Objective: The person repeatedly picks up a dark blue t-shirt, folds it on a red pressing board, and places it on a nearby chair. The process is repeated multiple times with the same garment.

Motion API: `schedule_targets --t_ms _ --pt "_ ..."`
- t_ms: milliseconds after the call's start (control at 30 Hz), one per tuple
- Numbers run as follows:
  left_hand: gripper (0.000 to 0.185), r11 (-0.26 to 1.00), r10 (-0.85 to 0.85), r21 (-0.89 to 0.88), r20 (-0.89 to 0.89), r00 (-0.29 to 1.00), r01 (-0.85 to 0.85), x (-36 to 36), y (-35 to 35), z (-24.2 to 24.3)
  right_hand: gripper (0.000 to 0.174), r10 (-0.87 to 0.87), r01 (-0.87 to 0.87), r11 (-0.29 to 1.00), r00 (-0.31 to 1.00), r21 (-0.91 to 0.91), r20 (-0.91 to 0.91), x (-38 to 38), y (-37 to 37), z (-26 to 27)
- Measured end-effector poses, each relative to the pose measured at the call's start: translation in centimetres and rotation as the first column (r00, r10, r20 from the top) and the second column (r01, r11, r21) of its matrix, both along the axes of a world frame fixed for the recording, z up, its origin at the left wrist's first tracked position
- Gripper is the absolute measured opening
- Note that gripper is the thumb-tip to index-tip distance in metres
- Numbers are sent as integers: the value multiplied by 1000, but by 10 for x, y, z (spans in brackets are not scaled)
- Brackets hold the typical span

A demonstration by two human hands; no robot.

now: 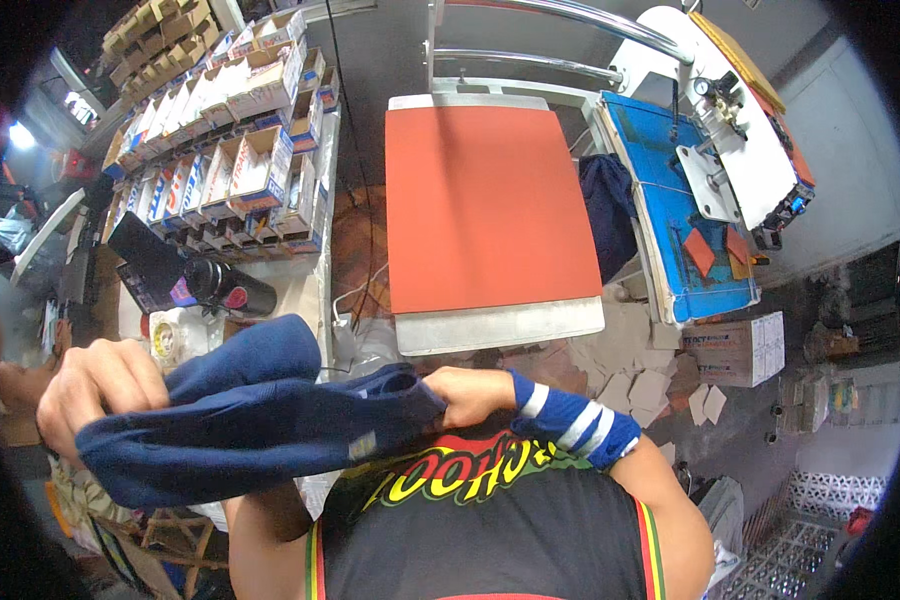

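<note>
A navy blue fabric garment (270,427) is stretched between my two hands, in front of my chest and to the left. My left hand (101,390) grips its far left end, the fingers closed on the cloth. With a blue and white striped wristband above it, my right hand (469,394) holds the other end, beside a rolled or folded opening. A small light tag or patch shows on the cloth near its lower right part. Beyond the garment lies the orange-red pad (487,210) of a heat press, on a pale metal plate (502,326).
Cardboard bins (259,169) stand on a table at the left, near a black bottle (232,287). Chrome bars (525,56) cross behind the pad. At the right are a blue-covered platen (664,202) with pneumatic parts, dark cloth (606,210) and a cardboard box (731,349).
</note>
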State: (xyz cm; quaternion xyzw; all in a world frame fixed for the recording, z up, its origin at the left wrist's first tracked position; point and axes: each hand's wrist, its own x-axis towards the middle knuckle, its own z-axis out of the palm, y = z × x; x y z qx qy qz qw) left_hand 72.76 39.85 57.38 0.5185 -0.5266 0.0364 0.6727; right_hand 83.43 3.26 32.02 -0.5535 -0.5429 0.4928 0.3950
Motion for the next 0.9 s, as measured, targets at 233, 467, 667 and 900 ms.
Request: schedule_targets --t_ms 233,467,667,900 --pt "23 344 723 -148 -589 362 -927 -33 -9 -68 15 -961 965 255 246 -63 -123 11 -167 3" --pt "38 592 780 237 -409 473 -771 -23 -36 -144 13 -885 974 188 224 -126 407 22 -259 89" --pt "39 22 1000 342 -16 17 -939 51 -37 -102 27 -828 854 360 107 376 550 153 -241 178" --pt "39 -357 827 265 535 -172 -896 204 -65 -207 42 -725 597 349 -316 722 612 283 -161 61"
